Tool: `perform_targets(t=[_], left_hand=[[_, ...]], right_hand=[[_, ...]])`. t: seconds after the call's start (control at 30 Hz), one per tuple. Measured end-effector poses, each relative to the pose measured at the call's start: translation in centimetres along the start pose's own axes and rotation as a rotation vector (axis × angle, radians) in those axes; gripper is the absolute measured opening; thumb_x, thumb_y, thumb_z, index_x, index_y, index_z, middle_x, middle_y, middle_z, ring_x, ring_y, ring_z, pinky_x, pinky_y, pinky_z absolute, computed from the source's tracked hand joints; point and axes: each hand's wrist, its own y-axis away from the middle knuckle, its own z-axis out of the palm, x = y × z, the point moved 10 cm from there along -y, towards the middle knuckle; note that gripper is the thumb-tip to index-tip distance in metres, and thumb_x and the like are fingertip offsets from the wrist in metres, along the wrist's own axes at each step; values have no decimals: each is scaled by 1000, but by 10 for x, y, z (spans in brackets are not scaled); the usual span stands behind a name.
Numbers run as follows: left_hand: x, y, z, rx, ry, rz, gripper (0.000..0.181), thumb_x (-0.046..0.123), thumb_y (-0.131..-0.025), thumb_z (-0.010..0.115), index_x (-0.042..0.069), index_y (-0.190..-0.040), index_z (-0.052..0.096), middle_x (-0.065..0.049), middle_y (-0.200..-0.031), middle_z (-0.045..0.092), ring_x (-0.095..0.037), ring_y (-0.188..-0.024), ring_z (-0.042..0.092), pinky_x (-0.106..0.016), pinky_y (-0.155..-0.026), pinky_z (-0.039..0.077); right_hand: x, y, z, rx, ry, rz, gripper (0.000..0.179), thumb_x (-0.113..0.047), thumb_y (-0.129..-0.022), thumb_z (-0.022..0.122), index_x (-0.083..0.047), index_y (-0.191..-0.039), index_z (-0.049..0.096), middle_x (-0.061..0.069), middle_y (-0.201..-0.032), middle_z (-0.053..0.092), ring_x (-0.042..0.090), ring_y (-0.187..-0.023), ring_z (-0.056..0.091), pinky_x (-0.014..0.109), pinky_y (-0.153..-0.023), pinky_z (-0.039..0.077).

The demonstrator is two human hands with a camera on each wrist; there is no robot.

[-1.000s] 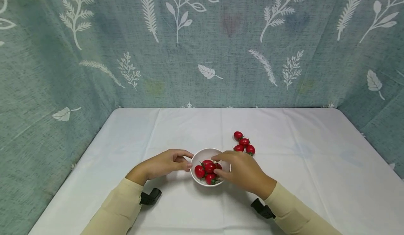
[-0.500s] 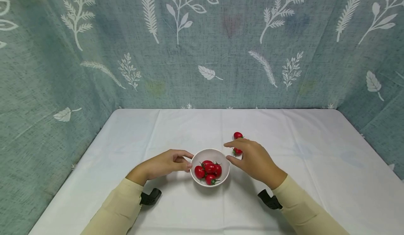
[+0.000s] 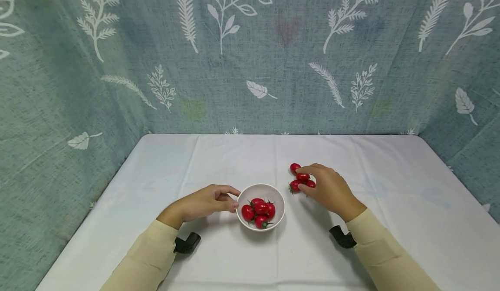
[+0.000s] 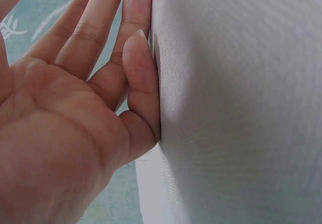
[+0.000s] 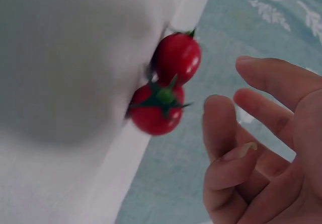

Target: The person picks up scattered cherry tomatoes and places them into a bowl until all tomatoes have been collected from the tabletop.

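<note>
A white bowl [image 3: 269, 191] stands mid-table with several red cherry tomatoes [image 3: 261, 207] in it. My left hand [image 3: 207, 204] holds the bowl's left rim, thumb and index finger at its edge; a bit of the bowl shows at the top of the left wrist view. Right of the bowl lies a small cluster of loose cherry tomatoes [image 3: 294, 168]. Over that cluster is my right hand [image 3: 330, 189], its thumb and index finger spread apart. In the right wrist view, two tomatoes [image 5: 177, 58] with green calyxes lie just beyond the fingertips, with a gap between.
A white cloth [image 3: 218, 160] covers the table. Behind and beside it hangs a blue-green curtain [image 3: 250, 117] with white leaf prints. Each wrist wears a black camera mount, one on the left [image 3: 187, 243] and one on the right [image 3: 343, 237].
My right hand has moved from inside the bowl, right and away from me, to the loose tomatoes. One more tomato shows uncovered in the bowl. The left hand has stayed at the rim.
</note>
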Motion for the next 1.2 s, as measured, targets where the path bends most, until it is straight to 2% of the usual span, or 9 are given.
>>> perform_targets(t=[0.17, 0.4, 0.5, 0.67, 0.93, 1.2], left_hand=[[1, 0, 0, 1, 0, 1, 46, 34, -96, 67, 11, -135, 59, -4, -112, 74, -16, -106, 68, -48, -105, 44], [0, 0, 0, 3, -1, 0, 45, 33, -97, 67, 11, -135, 59, -4, -112, 74, -16, -106, 68, -49, -105, 44], [0, 0, 0, 1, 1, 0, 45, 33, -97, 67, 11, -135, 59, -4, -112, 74, -16, -106, 68, -48, -105, 44], [-1, 0, 0, -3, 4, 0, 45, 34, -97, 67, 11, -135, 59, -5, -113, 74, -16, -106, 68, -49, -106, 44], [-1, 0, 0, -6, 3, 4, 45, 34, -97, 67, 11, -135, 59, -5, -114, 74, -17, -107, 68, -48, -105, 44], [-2, 0, 0, -2, 7, -1, 46, 34, -96, 67, 11, -135, 59, -4, -113, 74, -17, -106, 68, -48, -106, 44]], right_hand=[[17, -1, 6, -63, 26, 46, 42, -19, -82, 84, -10, -121, 72, 10, -115, 72, 29, -104, 68, 46, -86, 57], [33, -1, 8, -148, 20, 110, 38, -21, -83, 82, -13, -119, 73, 12, -117, 71, 32, -109, 66, 49, -88, 54], [36, -1, 9, -180, 17, 125, 34, -20, -83, 82, -12, -115, 74, 11, -115, 72, 31, -104, 66, 45, -83, 55], [39, 0, 13, -208, 4, 124, 30, -18, -82, 82, -12, -111, 75, 8, -110, 73, 28, -101, 66, 42, -81, 54], [41, 1, 17, -236, 14, 149, 33, -17, -82, 83, -12, -113, 74, 6, -107, 73, 23, -95, 66, 39, -77, 54], [45, 2, 20, -256, 1, 181, 35, -17, -84, 81, -12, -117, 72, 8, -107, 73, 16, -76, 57, 30, -63, 47]])
